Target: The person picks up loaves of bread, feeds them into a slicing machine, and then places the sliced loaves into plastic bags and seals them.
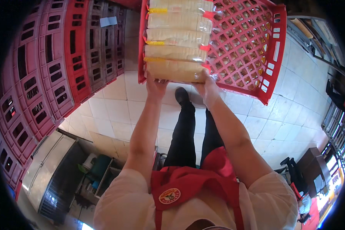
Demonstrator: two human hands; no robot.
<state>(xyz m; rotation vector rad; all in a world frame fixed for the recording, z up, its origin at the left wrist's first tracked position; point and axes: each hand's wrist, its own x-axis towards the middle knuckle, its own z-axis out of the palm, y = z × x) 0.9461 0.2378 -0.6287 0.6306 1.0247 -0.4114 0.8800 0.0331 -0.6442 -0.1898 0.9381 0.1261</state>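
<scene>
A red plastic crate with a lattice floor lies ahead of me. Along its left side several long, pale bread loaves in clear plastic bags sit in a row, with yellow and red bag ends showing. Both hands are at the nearest bagged loaf. My left hand grips its left end, fingers curled at the near face. Around the right end is my right hand, closed, with something like clear plastic over it. Part of the fingers of each hand is hidden by the loaf.
Tall stacks of pink, red and brownish crates rise on the left. A metal cabinet stands at lower left. White floor tiles surround my legs. At right are metal racks and a brown box; another person is at lower right.
</scene>
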